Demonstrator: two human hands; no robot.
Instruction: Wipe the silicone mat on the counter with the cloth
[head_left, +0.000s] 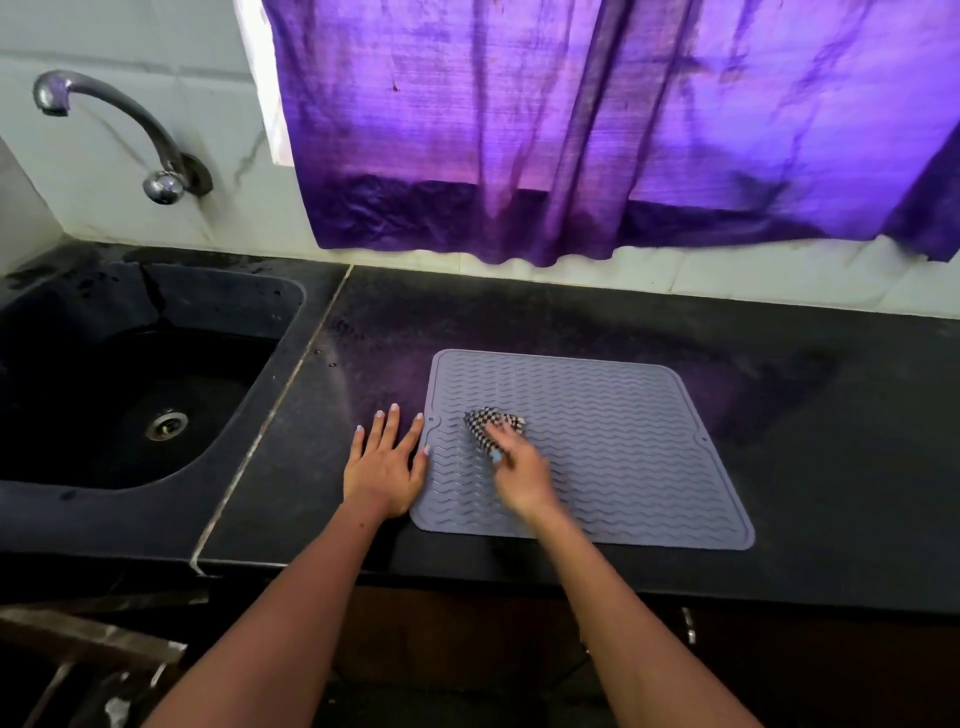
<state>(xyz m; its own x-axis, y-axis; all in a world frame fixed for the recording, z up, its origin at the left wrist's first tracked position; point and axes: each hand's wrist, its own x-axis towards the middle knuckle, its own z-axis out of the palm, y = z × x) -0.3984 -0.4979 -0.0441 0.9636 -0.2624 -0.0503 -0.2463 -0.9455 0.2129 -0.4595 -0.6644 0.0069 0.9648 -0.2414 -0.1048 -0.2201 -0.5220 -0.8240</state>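
A grey silicone mat (623, 447) with wavy ridges lies flat on the black counter (805, 467). On its left part sits a crumpled black-and-white checked cloth (491, 423). My right hand (517, 470) is on the mat with its fingers on the near side of the cloth, holding it down against the ridges. My left hand (384, 465) lies flat on the counter just left of the mat, fingers spread, its thumb touching the mat's left edge.
A black sink (130, 384) with a metal drain is set into the counter at the left, with a curved tap (130, 130) on the wall above. A purple curtain (597, 130) hangs behind the counter. The counter's front edge runs below the mat.
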